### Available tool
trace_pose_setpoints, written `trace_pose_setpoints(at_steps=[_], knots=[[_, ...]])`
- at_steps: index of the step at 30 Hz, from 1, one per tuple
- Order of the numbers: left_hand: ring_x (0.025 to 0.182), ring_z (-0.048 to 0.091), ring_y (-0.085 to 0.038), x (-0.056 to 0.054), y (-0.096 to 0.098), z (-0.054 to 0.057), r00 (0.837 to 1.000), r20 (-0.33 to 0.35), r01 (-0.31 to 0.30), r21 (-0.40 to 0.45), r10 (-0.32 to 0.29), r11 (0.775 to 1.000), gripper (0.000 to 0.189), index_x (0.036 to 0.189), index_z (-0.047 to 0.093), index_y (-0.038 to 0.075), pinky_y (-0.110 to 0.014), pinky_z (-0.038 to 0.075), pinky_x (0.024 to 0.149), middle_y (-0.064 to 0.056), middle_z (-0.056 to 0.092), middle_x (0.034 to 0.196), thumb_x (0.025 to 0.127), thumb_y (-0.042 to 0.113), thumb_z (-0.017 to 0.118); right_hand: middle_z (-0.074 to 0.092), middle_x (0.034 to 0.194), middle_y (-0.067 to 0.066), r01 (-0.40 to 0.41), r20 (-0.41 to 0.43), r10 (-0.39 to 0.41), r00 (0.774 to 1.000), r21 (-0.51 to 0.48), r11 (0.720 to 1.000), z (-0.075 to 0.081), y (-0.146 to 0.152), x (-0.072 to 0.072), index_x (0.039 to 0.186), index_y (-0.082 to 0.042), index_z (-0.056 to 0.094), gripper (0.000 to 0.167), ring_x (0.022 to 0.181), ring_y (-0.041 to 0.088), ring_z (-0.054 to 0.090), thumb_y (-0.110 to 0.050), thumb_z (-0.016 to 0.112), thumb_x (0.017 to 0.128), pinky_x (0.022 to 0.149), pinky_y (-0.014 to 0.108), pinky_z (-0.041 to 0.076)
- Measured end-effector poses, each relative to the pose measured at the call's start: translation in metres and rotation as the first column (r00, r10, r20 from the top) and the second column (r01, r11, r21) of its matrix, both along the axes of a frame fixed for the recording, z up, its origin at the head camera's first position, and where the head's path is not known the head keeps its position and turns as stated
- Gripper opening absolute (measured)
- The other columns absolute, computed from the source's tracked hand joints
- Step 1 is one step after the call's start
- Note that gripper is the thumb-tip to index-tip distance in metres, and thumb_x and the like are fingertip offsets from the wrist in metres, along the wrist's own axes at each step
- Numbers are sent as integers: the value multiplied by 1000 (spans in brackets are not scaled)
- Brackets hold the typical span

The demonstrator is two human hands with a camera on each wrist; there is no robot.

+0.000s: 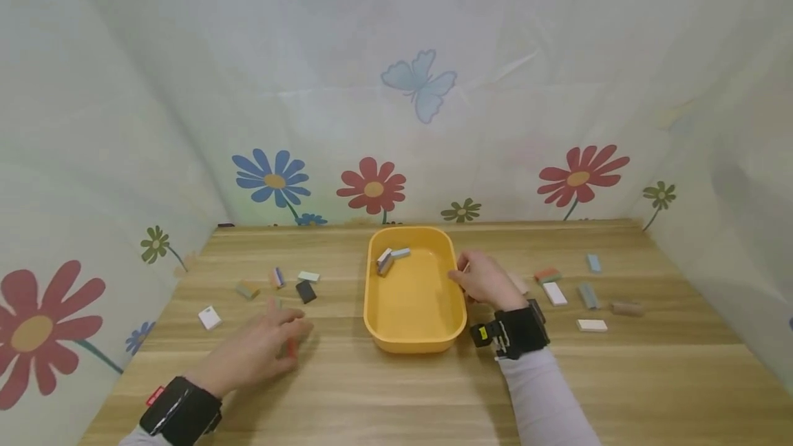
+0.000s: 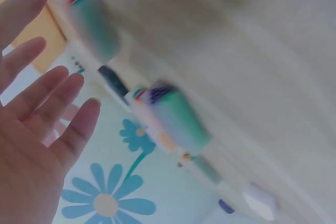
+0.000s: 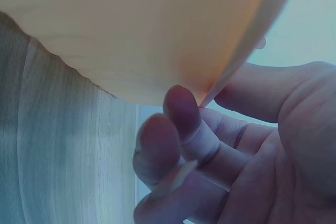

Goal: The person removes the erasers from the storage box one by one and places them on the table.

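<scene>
A yellow tray (image 1: 414,298) stands on the table with a few small blocks in its far left corner, among them a light blue block (image 1: 400,252) and a brown one (image 1: 385,266). My right hand (image 1: 489,281) pinches the tray's right rim, thumb over the edge and fingers against the outer wall (image 3: 131,40). My left hand (image 1: 263,346) is over the table left of the tray, fingers spread and loosely bent. A reddish block (image 1: 292,348) shows partly hidden between its thumb and fingers. In the left wrist view the fingers are apart from a green block (image 2: 94,27), which is blurred.
Beyond the left hand lie a black block (image 1: 306,292), a pale green block (image 1: 308,276), an orange-and-green block (image 1: 247,290) and a white block (image 1: 209,317). Right of the tray are several more, including a brown cylinder (image 1: 628,308) and a grey block (image 1: 588,296). A flowered curtain (image 1: 495,122) stands behind.
</scene>
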State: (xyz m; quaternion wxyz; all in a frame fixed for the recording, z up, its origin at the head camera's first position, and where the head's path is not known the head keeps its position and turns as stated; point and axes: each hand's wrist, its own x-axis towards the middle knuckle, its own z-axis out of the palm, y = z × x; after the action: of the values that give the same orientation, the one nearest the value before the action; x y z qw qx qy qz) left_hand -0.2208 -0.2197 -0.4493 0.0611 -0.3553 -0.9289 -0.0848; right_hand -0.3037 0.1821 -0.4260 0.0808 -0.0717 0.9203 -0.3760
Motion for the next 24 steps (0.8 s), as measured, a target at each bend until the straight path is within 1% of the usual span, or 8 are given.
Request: trace_pose_setpoints(at_steps=[3,7,11,13,16,20,22,24], knots=[[104,60,-36,-7,5,7,999,-30,25,14,-24,1000,47,117,66,10,-49,50,85,-18,59,121,74,15,84,57,66,8,5,3,-5,1000,-5,1000,-2,0,1,93,-3,53,17,54,25,59,-17,62,96,48,29,46],[111,59,-33,-22,21,25,1000,-12,17,20,-17,1000,47,123,64,7,-45,50,87,-17,58,126,81,23,81,55,63,6,13,7,-13,1000,-12,1000,-3,0,2,93,-4,53,17,49,20,54,-18,62,96,47,28,44],[117,56,-31,-42,44,44,999,37,-31,-4,31,1000,47,127,62,11,-45,48,93,-13,57,130,87,30,76,54,61,5,17,6,-17,1000,-10,1000,-2,1,2,94,-4,52,17,46,17,51,-18,62,96,46,27,42],[116,57,-28,-56,58,50,998,46,-30,-20,31,999,45,127,63,12,-44,47,94,-10,58,128,88,31,74,54,61,5,19,5,-19,1000,-12,1000,-1,2,2,94,-4,52,17,47,18,52,-18,62,96,45,27,42],[113,58,-24,-77,78,55,998,62,-22,-35,24,999,41,125,64,13,-41,47,95,-6,60,123,89,30,73,54,63,5,21,3,-21,1000,-13,1000,-1,2,2,94,-3,52,17,49,20,55,-17,61,96,46,27,44],[104,60,-19,-101,104,54,995,100,4,-59,1,998,33,120,67,14,-37,48,92,-3,64,115,89,25,72,55,64,6,16,-11,-16,1000,-11,1000,-2,2,1,92,-3,52,17,52,23,58,-17,62,96,47,28,45],[95,60,-18,-113,116,53,996,85,36,-99,-28,994,26,113,69,14,-34,50,87,-2,65,107,88,19,73,54,63,6,10,-19,-10,1000,-7,1000,-2,2,1,92,-3,52,17,51,22,57,-17,62,95,47,28,44],[86,58,-16,-124,129,53,997,49,71,-161,-64,984,20,106,71,14,-31,50,81,-1,63,98,86,11,74,53,62,5,10,-20,-11,1000,-9,1000,-2,2,1,92,-4,52,18,49,20,55,-18,62,96,46,27,43]])
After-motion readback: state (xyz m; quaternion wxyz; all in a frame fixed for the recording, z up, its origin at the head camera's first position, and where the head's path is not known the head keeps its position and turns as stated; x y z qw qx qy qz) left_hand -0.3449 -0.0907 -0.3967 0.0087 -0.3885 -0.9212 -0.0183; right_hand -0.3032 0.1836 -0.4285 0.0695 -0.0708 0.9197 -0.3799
